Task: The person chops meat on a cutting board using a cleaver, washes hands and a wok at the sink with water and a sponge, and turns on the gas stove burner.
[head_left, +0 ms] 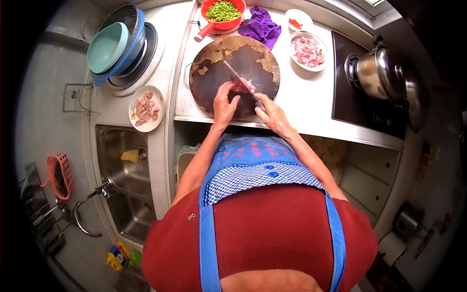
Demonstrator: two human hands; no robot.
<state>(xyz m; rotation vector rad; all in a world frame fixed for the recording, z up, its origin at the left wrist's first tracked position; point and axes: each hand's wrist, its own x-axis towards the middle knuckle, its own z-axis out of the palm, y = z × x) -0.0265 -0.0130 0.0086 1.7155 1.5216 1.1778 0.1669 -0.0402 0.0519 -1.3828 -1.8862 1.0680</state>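
On the round dark cutting board (pixel 209 78), a small piece of pinkish meat (pixel 247 83) lies near the middle. My right hand (pixel 273 116) is closed around the dark handle of a knife (pixel 237 74), whose blade points up and left across the board beside the meat. My left hand (pixel 225 104) rests on the board at the meat's left side, its fingers bent against the meat and its thumb apart. The blade partly covers the meat.
Behind the board are a red strainer of chopped greens (pixel 223 11) and a purple cloth (pixel 261 28). A bowl of meat (pixel 307 51) and a pot (pixel 377 73) on the stove stand right. A plate of meat (pixel 146 108) and the sink (pixel 127 170) lie left.
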